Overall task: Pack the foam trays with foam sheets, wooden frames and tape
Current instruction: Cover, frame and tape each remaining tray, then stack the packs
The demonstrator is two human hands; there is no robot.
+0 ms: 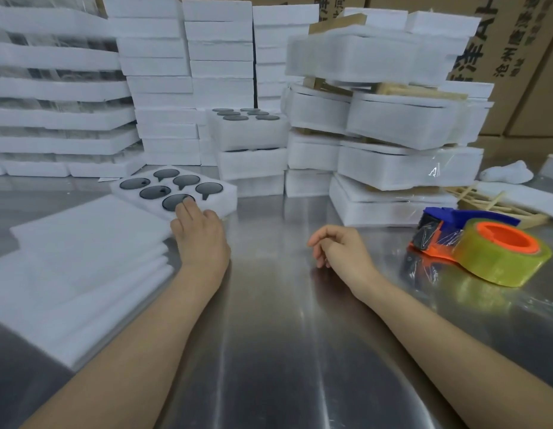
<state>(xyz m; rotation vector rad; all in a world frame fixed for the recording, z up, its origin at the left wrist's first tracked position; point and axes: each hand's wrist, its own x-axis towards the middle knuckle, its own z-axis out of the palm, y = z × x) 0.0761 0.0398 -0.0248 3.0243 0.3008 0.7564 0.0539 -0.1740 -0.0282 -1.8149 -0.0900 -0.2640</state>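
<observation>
On brushed steel table [269,335], left hand [201,236] touches round-pocketed white foam tray [228,195].

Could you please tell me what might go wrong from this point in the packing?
1. The foam tray seems to rest partly on the foam sheets, touched by the left hand; dragging it might jolt the dark discs from their pockets.
2. The wrapped packs on the right are stacked crookedly and could topple.
3. The cutter of the tape dispenser faces the right hand; a careless reach might nick it.
</observation>
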